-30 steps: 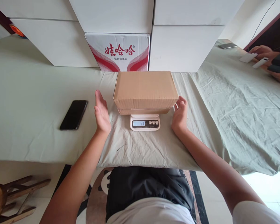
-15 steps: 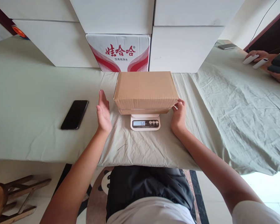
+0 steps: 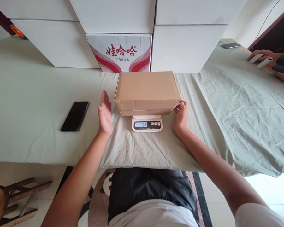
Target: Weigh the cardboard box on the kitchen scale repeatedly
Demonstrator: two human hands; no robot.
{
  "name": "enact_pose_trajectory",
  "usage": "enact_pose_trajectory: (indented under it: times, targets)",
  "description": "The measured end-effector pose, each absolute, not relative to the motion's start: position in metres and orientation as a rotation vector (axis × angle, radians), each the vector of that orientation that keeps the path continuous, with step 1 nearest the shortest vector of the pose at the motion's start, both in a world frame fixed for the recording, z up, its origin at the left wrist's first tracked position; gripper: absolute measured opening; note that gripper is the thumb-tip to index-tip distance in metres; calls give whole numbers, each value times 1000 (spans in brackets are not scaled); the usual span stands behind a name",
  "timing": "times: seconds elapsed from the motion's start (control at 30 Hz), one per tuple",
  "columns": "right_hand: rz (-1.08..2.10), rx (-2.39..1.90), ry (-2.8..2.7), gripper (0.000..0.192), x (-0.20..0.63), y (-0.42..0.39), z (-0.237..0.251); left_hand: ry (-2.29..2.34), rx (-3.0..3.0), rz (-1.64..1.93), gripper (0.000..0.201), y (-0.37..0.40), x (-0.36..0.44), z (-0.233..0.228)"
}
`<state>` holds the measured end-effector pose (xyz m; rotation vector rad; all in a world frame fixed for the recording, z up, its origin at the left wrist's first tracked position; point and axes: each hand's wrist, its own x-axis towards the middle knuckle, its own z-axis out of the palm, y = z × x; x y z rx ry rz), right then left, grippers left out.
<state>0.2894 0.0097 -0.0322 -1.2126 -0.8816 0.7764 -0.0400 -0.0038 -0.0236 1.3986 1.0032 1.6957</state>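
A closed brown cardboard box [image 3: 147, 90] rests on a small white kitchen scale [image 3: 147, 123] whose display reads 53. My left hand [image 3: 105, 113] stands edge-up with fingers straight, a small gap from the box's left side. My right hand [image 3: 181, 116] is at the box's lower right corner, fingertips touching or nearly touching it. Neither hand holds anything.
A pale green cloth [image 3: 38, 104] covers the table. A black phone [image 3: 75, 115] lies left of my left hand. White boxes [image 3: 184, 47] and a red-printed carton [image 3: 119, 52] are stacked behind the scale. Another person's hands [image 3: 269, 60] hold white items at far right. A wooden stool [image 3: 11, 198] stands lower left.
Both hands have closed in on the box: the left moved right toward its left side, the right moved up to its lower right corner. The box and the reading stay the same.
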Motion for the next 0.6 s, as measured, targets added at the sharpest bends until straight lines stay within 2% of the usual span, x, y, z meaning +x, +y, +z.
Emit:
enact_pose_trajectory:
  times: [0.2,0.43,0.6]
  targets:
    - [784,-1193,-877,28,288,8,-32,983,1386,1634,79,-5,-39,-23]
    - [814,-1088,-963,34,287,4,-31,896,1426,1598,76,-8,-33,-20]
    - [902,-952,-1063,56,280,-6,-18,894,1490,1591,78,-10,-32,-18]
